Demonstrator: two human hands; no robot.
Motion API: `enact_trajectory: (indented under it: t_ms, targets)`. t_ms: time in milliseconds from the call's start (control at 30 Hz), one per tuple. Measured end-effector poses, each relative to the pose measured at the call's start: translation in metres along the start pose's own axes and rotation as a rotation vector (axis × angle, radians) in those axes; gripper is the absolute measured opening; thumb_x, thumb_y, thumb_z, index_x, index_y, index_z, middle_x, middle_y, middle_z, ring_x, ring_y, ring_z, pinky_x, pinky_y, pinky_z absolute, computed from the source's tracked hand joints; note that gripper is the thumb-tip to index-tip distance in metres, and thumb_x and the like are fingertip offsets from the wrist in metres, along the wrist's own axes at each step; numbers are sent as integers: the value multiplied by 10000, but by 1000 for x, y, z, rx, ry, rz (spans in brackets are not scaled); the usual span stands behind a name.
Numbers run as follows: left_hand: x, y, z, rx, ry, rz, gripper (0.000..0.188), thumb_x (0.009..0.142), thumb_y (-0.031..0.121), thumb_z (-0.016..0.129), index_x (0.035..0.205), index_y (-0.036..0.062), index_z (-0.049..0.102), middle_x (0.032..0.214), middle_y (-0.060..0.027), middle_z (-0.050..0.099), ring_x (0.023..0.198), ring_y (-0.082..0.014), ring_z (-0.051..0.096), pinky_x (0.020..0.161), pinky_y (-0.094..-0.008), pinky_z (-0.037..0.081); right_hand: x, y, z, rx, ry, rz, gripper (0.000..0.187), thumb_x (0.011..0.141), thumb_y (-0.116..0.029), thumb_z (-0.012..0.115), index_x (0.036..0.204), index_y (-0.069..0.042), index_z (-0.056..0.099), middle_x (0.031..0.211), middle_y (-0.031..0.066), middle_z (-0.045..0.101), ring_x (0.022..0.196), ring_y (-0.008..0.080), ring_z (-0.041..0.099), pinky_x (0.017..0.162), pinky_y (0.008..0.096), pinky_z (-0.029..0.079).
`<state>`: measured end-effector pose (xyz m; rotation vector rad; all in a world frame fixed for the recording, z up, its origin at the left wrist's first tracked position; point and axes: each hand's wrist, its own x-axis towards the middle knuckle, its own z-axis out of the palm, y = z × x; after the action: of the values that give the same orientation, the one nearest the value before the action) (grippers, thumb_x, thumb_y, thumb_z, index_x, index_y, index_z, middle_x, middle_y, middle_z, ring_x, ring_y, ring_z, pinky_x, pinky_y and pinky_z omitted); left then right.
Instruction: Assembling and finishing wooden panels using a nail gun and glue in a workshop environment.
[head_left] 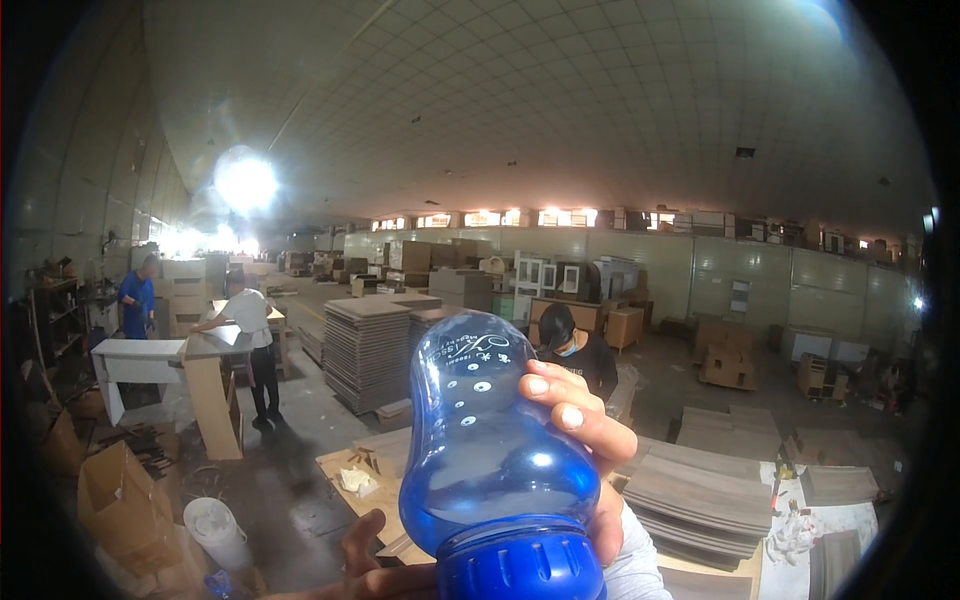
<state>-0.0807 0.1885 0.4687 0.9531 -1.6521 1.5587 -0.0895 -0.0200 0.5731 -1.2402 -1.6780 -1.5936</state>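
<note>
A translucent blue plastic bottle (500,450) with a waisted body fills the lower middle, its base up and its ribbed blue cap (520,565) toward me. My right hand (585,430) is closed around its right side, fingertips pressed on the upper body. Low and left of the cap is my left hand (375,565), thumb raised apart from a stretched finger that reaches to the cap's edge. Part of this hand is hidden behind the cap and cut off by the lower rim, so I cannot tell whether it touches the bottle.
Beyond the bottle, a person in dark clothes (590,355) bends over. Stacked brown panels (690,500) lie on the right; taller panel stacks (365,350) stand ahead. Two people work left, near a white-and-wood furniture piece (215,400). A cardboard box (125,500) and white bucket (215,530) stand lower left.
</note>
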Motion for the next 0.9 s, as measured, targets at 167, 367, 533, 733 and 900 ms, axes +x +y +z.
enact_trajectory:
  t_ms: [167, 367, 533, 733, 900]
  targets:
    - [-3, -1, -1, 0, -10, -4, 251, 702, 257, 818, 945, 218, 764, 1045, -7, 676, 1051, -232, 636, 1162, -746, 160, -2, -4, 1, -76, -38, 101, 989, 829, -897, 282, 1308, -48, 449, 1268, 283, 588, 1262, 386, 541, 1133, 526, 350]
    - [-4, -4, -1, -9, -24, 0, 252, 702, 261, 817, 945, 220, 764, 1047, -6, 676, 1051, -231, 635, 1162, -745, 160, -1, -4, 1, -94, -32, 98, 984, 832, -894, 268, 1305, -51, 450, 1266, 279, 592, 1266, 382, 542, 1135, 517, 356]
    - [-7, -4, -4, 5, -40, -5, 253, 702, 264, 817, 946, 221, 765, 1048, -6, 676, 1051, -231, 634, 1163, -744, 160, -2, -1, 3, -101, -51, 96, 989, 833, -896, 253, 1306, -48, 440, 1260, 281, 592, 1258, 381, 546, 1132, 519, 357]
    - [-9, -5, -6, 11, -55, -7, 254, 702, 268, 816, 947, 223, 765, 1050, -5, 676, 1050, -230, 633, 1163, -743, 159, -3, 7, 5, -46, -37, 50, 1032, 795, -882, 383, 1335, -7, 469, 1284, 290, 585, 1241, 387, 559, 1115, 535, 363]
    - [-7, -4, -7, 7, -67, -2, 255, 702, 271, 816, 947, 224, 766, 1051, -5, 676, 1050, -229, 632, 1164, -743, 159, -1, 6, 10, 6, 22, -8, 1086, 758, -863, 525, 1363, 38, 504, 1299, 298, 585, 1234, 392, 571, 1108, 540, 365]
